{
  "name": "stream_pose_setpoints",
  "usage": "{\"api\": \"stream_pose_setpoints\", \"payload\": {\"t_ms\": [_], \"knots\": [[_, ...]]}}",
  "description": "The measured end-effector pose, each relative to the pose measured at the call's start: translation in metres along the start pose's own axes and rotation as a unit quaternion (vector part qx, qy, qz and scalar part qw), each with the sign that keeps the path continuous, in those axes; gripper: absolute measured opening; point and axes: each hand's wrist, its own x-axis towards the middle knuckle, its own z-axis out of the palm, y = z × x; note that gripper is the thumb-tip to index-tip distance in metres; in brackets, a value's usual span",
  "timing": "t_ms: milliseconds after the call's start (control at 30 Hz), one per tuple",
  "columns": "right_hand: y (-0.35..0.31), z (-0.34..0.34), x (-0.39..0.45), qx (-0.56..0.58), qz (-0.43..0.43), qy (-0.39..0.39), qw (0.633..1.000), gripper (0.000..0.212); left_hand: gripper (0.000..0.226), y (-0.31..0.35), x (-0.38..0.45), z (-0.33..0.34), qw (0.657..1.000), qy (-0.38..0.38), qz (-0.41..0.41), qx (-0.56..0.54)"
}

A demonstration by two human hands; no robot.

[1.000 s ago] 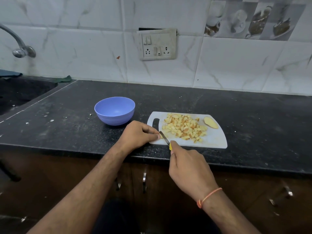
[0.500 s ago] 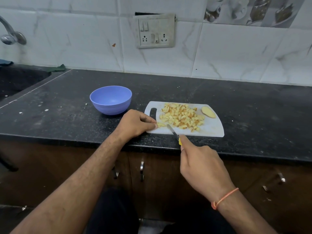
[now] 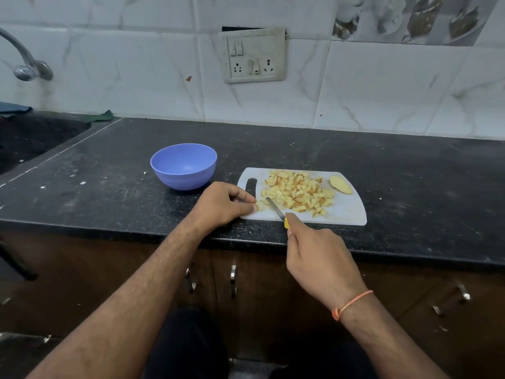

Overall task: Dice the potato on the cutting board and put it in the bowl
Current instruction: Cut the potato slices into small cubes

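Note:
A white cutting board [image 3: 347, 212] lies near the counter's front edge with a pile of diced potato [image 3: 297, 192] on it. One uncut potato slice [image 3: 340, 184] sits at the board's far right. My left hand [image 3: 221, 205] has curled fingers and pinches a small potato piece [image 3: 259, 206] at the board's left end. My right hand [image 3: 319, 258] grips the yellow handle of a small knife [image 3: 274, 209], whose blade points into the pile's near-left edge. An empty blue bowl [image 3: 183, 169] stands left of the board.
The black counter [image 3: 410, 173] runs along a white tiled wall with a socket panel [image 3: 252, 54]. A sink [image 3: 27, 138] and tap [image 3: 26, 64] are at the far left. Cabinet doors with metal handles [image 3: 232, 274] lie below the counter edge.
The view shifted slightly. My right hand and the knife moved a little right along the board's front, then held. My left hand stays at the board's left end.

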Motion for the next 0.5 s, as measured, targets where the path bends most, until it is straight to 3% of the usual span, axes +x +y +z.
{"api": "stream_pose_setpoints", "payload": {"t_ms": [500], "knots": [[-0.003,0.003,-0.003,0.044,0.004,0.003,0.999,0.044,0.018,-0.007,-0.007,0.010,0.992,0.057,0.091,0.068]]}}
